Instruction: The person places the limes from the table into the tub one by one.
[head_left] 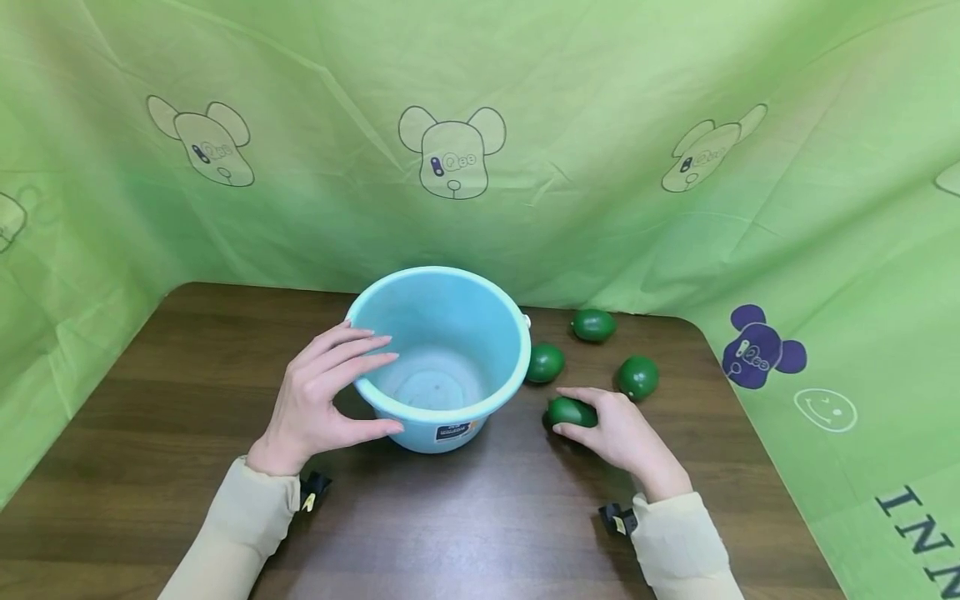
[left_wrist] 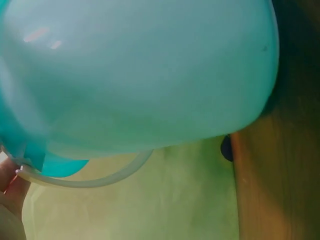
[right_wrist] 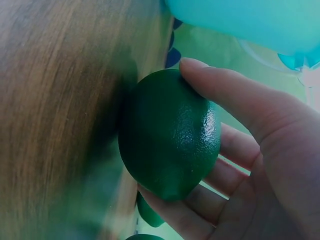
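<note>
A light blue bucket [head_left: 435,421] stands upright on the table, its mouth facing up and its visible floor bare. My left hand [head_left: 318,392] holds its rim at the left: the fingers reach over the edge and the thumb lies along the front. In the left wrist view the bucket wall [left_wrist: 145,75] fills most of the picture, beside a pale handle [left_wrist: 90,181]. Right of the bucket, my right hand [head_left: 618,429] grips a dark green lime [head_left: 573,412] between thumb and fingers. The right wrist view shows this lime [right_wrist: 167,135] close up, near the tabletop.
Three more limes lie on the brown wooden table [head_left: 465,533]: one beside the bucket [head_left: 545,363], one at the back [head_left: 593,325], and another lime [head_left: 638,377] beyond my right hand. A green printed cloth [head_left: 555,233] hangs behind the table and at its sides.
</note>
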